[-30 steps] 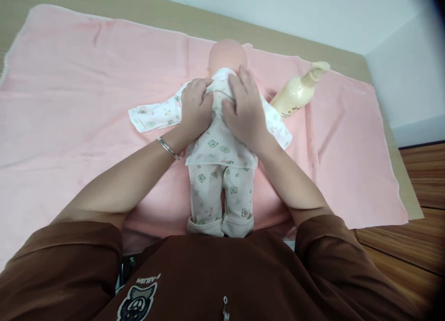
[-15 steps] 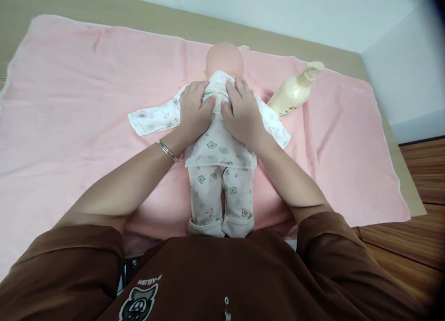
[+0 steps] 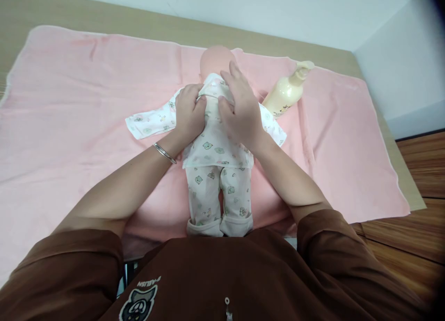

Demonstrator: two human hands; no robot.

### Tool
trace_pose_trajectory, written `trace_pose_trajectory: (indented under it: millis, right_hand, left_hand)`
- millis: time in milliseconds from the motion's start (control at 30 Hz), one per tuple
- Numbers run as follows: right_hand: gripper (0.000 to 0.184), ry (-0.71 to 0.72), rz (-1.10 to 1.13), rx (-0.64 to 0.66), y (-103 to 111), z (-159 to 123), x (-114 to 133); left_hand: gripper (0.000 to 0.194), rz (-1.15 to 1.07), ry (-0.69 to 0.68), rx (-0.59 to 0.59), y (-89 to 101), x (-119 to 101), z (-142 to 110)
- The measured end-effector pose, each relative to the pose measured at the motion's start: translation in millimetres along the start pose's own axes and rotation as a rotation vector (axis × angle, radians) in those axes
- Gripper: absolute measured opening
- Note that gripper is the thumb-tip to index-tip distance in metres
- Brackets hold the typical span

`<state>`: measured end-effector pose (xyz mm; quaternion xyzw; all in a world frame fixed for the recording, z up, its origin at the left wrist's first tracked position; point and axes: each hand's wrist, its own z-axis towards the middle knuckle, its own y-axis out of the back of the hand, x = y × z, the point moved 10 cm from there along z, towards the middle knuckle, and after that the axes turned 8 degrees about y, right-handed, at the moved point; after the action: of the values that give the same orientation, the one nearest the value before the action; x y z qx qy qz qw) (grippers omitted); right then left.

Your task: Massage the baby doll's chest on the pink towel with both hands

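Observation:
A bald baby doll (image 3: pixel 216 60) lies lengthwise in front of me, its head away from me and no face showing. It wears a white printed top (image 3: pixel 216 147) and matching trousers (image 3: pixel 205 191) with turned-up cuffs. My left hand (image 3: pixel 190 112) rests over the doll's left-side shoulder, fingers laid on the cloth and thumb toward the middle of the back. My right hand (image 3: pixel 241 105) is over the other shoulder, with its fingers raised and spread and the thumb pointing to the collar. Neither hand grasps anything. The top's sleeves lie stretched out to both sides.
Under the doll a pink blanket (image 3: pixel 86 103) covers most of the wooden table (image 3: pixel 139 20). To the right of the doll, a cream pump bottle (image 3: pixel 287 91) leans at a slant beside the sleeve. A white wall (image 3: pixel 278 10) stands behind the table.
My right hand's fingers have lifted off the cloth and spread apart. My left hand stays on the shoulder. The whole view has shifted slightly.

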<state>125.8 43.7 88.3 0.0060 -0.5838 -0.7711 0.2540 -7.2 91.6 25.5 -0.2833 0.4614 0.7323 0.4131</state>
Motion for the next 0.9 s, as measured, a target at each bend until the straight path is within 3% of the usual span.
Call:
trace_pose_trajectory:
  millis: [100,233,333,433,533,600,667,733,800,900]
  right_hand:
    - [0.06,-0.006,-0.061,-0.005,0,-1,-2]
    - [0.064,0.037,-0.097,0.185,-25,-6,3]
    - [0.068,0.12,-0.152,0.313,-27,-20,18]
    - [0.071,0.188,-0.163,0.449,-15,-39,30]
    - [0.071,0.325,-0.065,0.609,10,-55,39]
    - [0.071,0.315,0.046,0.675,34,-61,31]
    - [0.072,0.252,0.101,0.551,69,-52,13]
    - [0.07,0.201,0.155,0.301,107,-39,-11]
    - [0.065,0.145,0.209,0.01,138,-29,-40]
    - [0.06,0.014,0.189,-0.294,156,-20,-88]
  left_hand:
    - [0.039,0.024,-0.009,0.0,-0.4,-5,0]
    - [0.056,0.013,0.021,0.042,-5.3,3,10]
    - [0.068,-0.071,0.113,0.051,-2.0,22,25]
    - [0.057,-0.11,0.238,0.013,13.2,35,35]
    - [0.021,-0.232,0.243,0.026,25.6,10,35]
    - [0.02,-0.357,0.218,0.033,29.1,-21,33]
    - [0.029,-0.501,0.249,0.046,24.1,-51,32]
    - [0.021,-0.718,0.409,0.143,1.6,-70,33]
    - [0.017,-0.961,0.629,0.394,-39.8,-92,30]
    - [0.051,-1.071,0.772,0.653,-82.0,-126,28]
